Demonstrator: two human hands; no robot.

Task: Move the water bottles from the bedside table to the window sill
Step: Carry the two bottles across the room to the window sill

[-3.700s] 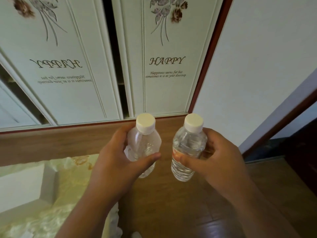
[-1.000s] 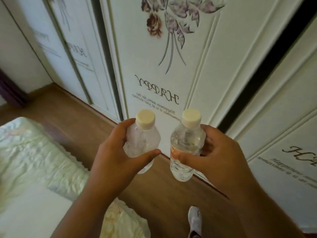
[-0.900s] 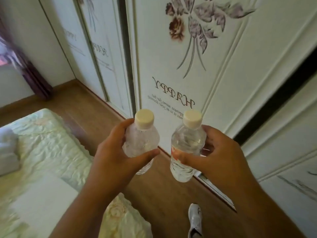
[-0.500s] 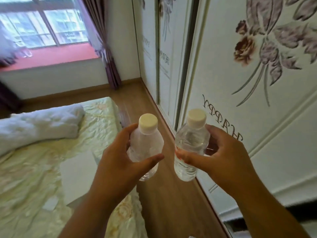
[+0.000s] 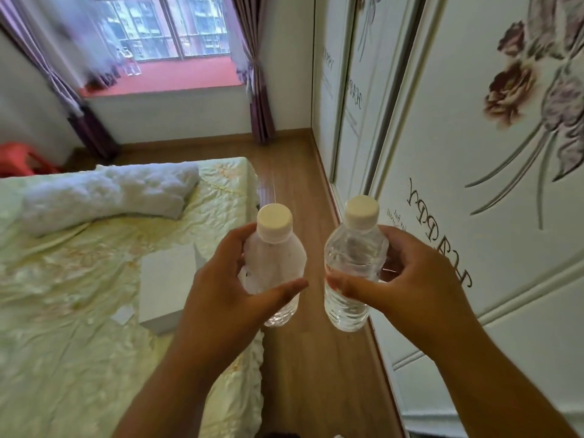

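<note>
Two clear plastic water bottles with cream caps sit at frame centre: left hand [image 5: 221,289] grips one [image 5: 275,263], right hand [image 5: 407,279] the other [image 5: 352,267]. Thin, crushable walls probably favour mid-body grips. Red window sill [image 5: 177,79] lies upper left.

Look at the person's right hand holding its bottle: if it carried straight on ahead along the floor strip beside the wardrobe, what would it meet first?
Probably nothing near. The right hand with its bottle faces a clear strip of wooden floor; the first thing beyond looks like the wall under the window sill, though depth is uncertain.
</note>
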